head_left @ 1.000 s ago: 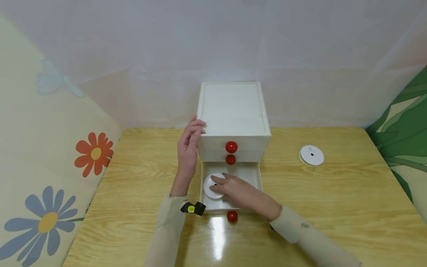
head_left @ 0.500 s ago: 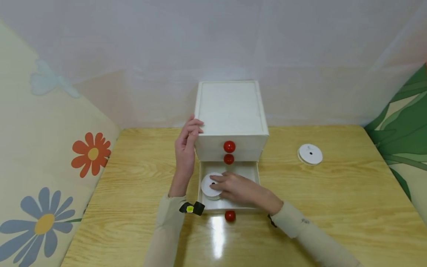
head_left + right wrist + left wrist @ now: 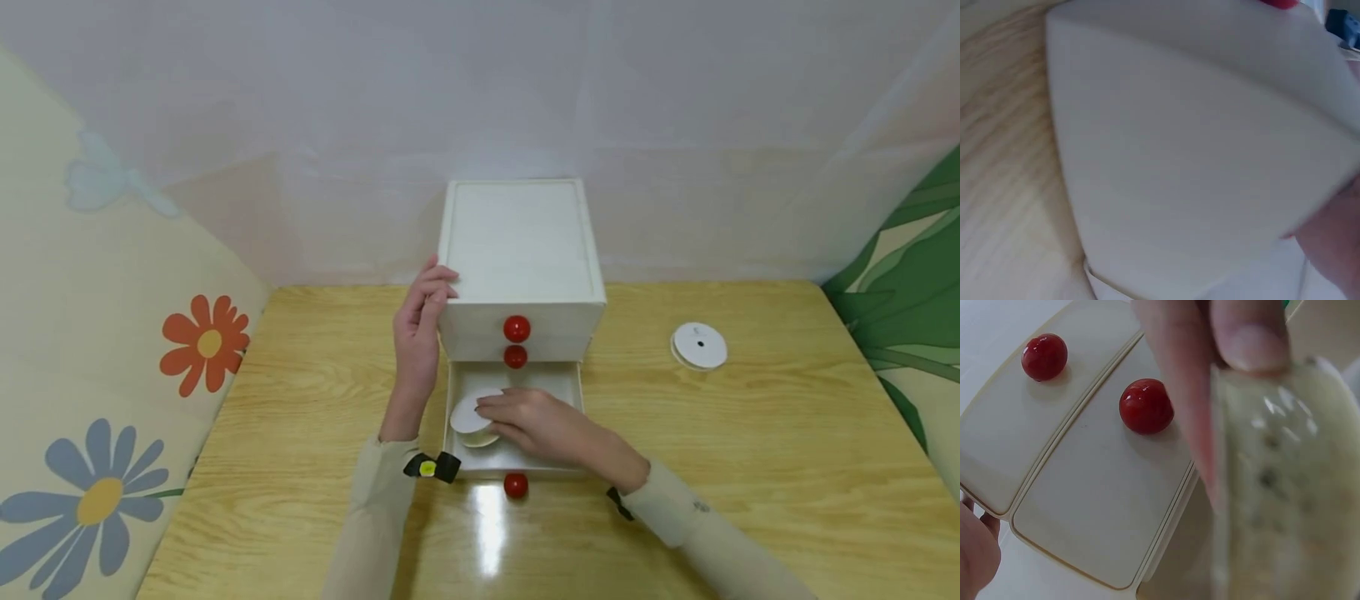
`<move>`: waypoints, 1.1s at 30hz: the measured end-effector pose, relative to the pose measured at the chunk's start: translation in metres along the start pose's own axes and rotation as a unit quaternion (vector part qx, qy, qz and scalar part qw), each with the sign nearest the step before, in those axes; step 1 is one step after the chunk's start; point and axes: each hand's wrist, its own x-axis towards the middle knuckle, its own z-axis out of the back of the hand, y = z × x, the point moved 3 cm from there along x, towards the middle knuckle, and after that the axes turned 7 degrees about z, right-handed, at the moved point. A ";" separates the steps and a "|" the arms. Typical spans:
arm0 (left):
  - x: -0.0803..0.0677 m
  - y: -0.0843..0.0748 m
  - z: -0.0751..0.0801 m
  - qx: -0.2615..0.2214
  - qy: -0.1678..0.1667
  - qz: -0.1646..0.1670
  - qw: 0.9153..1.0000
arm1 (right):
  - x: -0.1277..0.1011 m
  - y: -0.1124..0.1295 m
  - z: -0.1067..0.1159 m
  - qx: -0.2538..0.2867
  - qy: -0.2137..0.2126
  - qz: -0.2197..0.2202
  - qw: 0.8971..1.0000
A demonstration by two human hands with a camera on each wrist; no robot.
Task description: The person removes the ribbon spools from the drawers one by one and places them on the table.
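Observation:
A white cabinet (image 3: 521, 242) stands at the back of the table with its bottom drawer (image 3: 525, 379) pulled out. My left hand (image 3: 420, 337) rests against the cabinet's left side, fingertips over the top edge. Over the drawer's left half, my right hand (image 3: 536, 421) pinches a white spool (image 3: 471, 417) by its right edge; the spool tilts. In the left wrist view the right fingers (image 3: 1250, 347) are at the rim of the spool (image 3: 1285, 487), which has a pale, glossy band. The right wrist view shows mostly a white surface (image 3: 1191, 156), with the right hand partly visible at the right.
A second white spool (image 3: 700, 346) lies flat on the wooden table (image 3: 750, 467), right of the cabinet. Red knobs (image 3: 517, 328) stick out from the drawer fronts, the lowest knob (image 3: 516, 485) nearest me. A pale wall (image 3: 360, 200) stands behind, painted panels at both sides.
The spool lay level under my right fingertips; now its near side shows the pale band and it tilts in my right hand's grip. My left hand has kept its place on the cabinet.

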 end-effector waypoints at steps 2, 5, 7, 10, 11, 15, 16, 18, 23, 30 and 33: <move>0.000 0.000 0.000 0.002 0.001 -0.001 1.000 | -0.002 0.003 0.005 0.003 -0.012 -0.001 1.000; 0.000 0.000 -0.001 0.002 0.001 -0.002 1.000 | -0.007 0.007 0.013 0.001 -0.034 0.000 0.999; 0.000 -0.001 -0.001 -0.001 0.001 -0.001 1.000 | -0.012 0.008 0.018 -0.003 -0.055 0.004 0.998; 0.000 -0.001 -0.002 -0.005 0.001 0.000 1.000 | -0.022 0.008 0.027 -0.005 -0.097 0.015 0.995; 0.000 -0.001 -0.002 -0.005 0.001 0.000 1.000 | -0.025 0.008 0.030 -0.005 -0.111 0.020 0.994; 0.001 -0.001 -0.003 -0.010 -0.005 0.003 1.000 | -0.038 0.008 0.047 -0.004 -0.153 0.026 0.988; 0.000 -0.001 -0.003 -0.011 -0.007 0.005 1.000 | -0.042 0.008 0.051 -0.005 -0.161 0.025 0.987; 0.000 -0.001 -0.003 -0.013 -0.010 0.009 1.000 | -0.049 0.007 0.058 -0.011 -0.175 0.021 0.984; 0.000 -0.001 -0.003 -0.011 -0.012 0.018 1.000 | -0.066 0.004 0.076 -0.034 -0.217 -0.001 0.976; 0.000 -0.001 -0.002 -0.006 -0.016 0.024 1.000 | -0.085 0.000 0.098 -0.053 -0.271 -0.018 0.961; 0.001 -0.001 -0.002 -0.001 -0.017 0.023 1.000 | -0.093 -0.002 0.104 -0.054 -0.288 -0.019 0.956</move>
